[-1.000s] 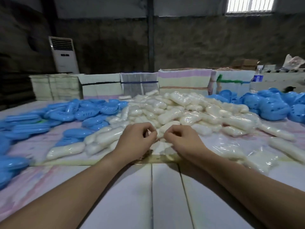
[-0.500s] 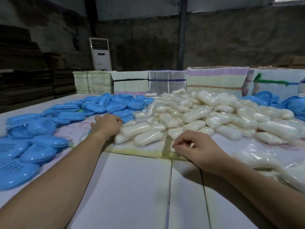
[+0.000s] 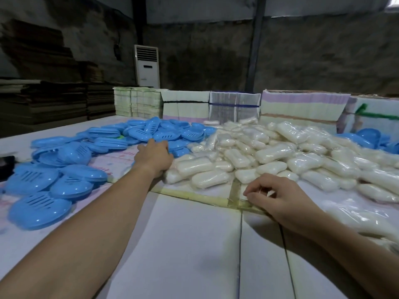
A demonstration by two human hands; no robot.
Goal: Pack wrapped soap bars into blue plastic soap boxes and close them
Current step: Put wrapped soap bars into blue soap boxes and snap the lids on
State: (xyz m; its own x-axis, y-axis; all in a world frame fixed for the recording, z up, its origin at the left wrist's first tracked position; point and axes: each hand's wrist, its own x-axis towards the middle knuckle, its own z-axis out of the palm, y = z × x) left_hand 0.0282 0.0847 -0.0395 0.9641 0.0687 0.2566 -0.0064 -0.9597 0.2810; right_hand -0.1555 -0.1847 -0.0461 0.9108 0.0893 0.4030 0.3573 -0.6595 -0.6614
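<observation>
Since half a second ago, our left hand (image 3: pixel 153 157) has reached farther out, from the near edge of the soap pile to the blue boxes beyond it, while our right hand (image 3: pixel 278 196) has stayed near the taped seam (image 3: pixel 234 192).

The surface (image 3: pixel 177 244) carries two large spreads. The soap bars (image 3: pixel 269 152), white and wrapped in clear film, lie heaped at the middle and right. The boxes (image 3: pixel 64 165) lie scattered across the left, closed oval shells with slotted tops, and more of them show at the far right behind the soap.

Our left hand lies at the boundary of the two heaps. Its fingers (image 3: pixel 160 144) stretch forward, fairly straight, with the tips on or right at a box at the edge of the blue spread. We cannot tell that they grip anything. The heel of that hand sits just beside the nearest soap bars.

Our right hand rests low on the surface near the seam. Its fingers are curled inward with thumb and forefinger brought close together. Whether they pinch something is too small to tell.
</observation>
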